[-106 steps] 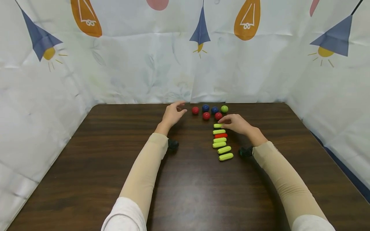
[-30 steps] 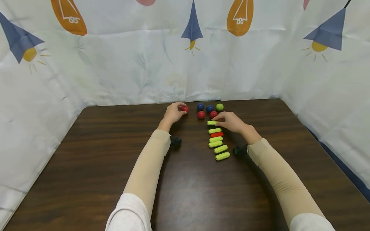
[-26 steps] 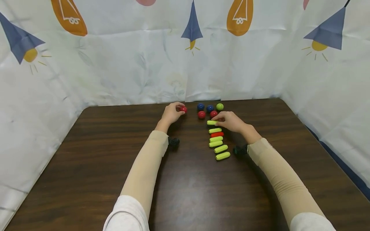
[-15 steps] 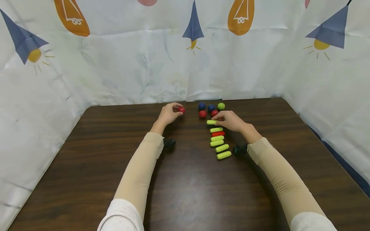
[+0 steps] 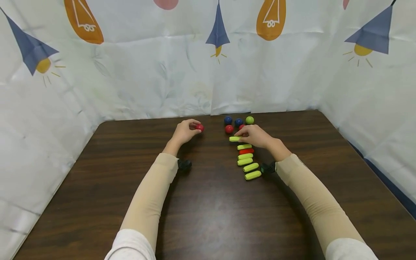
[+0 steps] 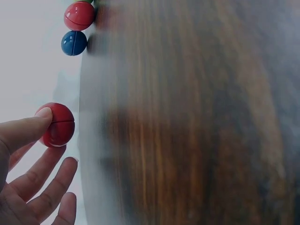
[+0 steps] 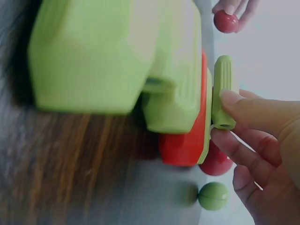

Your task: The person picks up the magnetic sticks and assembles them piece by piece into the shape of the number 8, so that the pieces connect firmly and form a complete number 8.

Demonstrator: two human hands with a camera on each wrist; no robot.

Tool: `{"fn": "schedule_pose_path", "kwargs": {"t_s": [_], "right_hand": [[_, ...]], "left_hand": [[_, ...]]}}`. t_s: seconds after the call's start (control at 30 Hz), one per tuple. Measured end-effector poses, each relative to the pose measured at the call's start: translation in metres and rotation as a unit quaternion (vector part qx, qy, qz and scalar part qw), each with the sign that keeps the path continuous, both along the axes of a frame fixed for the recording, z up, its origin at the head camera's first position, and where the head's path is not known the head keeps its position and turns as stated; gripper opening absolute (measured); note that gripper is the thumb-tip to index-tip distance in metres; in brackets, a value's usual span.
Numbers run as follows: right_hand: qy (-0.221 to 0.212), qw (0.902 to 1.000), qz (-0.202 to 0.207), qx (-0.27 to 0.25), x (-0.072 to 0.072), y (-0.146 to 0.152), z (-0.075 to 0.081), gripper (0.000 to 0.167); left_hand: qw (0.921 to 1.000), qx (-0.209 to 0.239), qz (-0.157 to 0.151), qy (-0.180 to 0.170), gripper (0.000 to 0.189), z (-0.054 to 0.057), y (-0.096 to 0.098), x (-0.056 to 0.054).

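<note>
My left hand (image 5: 184, 132) pinches a glossy red ball (image 6: 61, 125) between thumb and fingers, left of the other balls; a seam line runs round it. Thumb and fingers of my right hand (image 5: 258, 138) grip a grooved yellow-green cylinder (image 7: 224, 93) with a hole in its end. Part of that cylinder is hidden by the fingers in the head view. Just beyond the right hand sit blue balls (image 5: 228, 120), a green ball (image 5: 249, 120) and red balls (image 5: 229, 129), one of them partly covered by the hand.
Toward me from the right hand runs a column of yellow-green cylinders (image 5: 251, 167) with one red cylinder (image 5: 246, 151) among them. All lie on a dark wooden table (image 5: 208, 216). A patterned white cloth (image 5: 146, 79) stands behind the table and along its sides.
My left hand has taken hold of the red ball and carried it left, away from the other balls. The right hand, with its cylinder, has shifted slightly left.
</note>
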State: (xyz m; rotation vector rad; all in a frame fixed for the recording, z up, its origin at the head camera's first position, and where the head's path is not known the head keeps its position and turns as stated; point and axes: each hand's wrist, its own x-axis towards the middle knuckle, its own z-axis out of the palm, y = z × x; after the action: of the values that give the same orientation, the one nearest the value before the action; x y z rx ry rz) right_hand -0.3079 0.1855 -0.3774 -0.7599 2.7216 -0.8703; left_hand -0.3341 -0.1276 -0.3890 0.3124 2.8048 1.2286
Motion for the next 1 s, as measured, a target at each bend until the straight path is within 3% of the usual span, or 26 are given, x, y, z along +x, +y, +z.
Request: {"fn": "schedule_pose_path", "kwargs": {"t_s": [0.53, 1.0], "right_hand": [[-0.003, 0.9997, -0.010, 0.023, -0.003, -0.018, 0.004, 0.027], [0.005, 0.9982, 0.009, 0.058, -0.003, -0.039, 0.008, 0.025]], "left_hand": [[0.9998, -0.003, -0.013, -0.012, 0.037, 0.002, -0.003, 0.009], [0.9995, -0.013, -0.026, -0.010, 0.037, 0.004, -0.002, 0.015]]}}
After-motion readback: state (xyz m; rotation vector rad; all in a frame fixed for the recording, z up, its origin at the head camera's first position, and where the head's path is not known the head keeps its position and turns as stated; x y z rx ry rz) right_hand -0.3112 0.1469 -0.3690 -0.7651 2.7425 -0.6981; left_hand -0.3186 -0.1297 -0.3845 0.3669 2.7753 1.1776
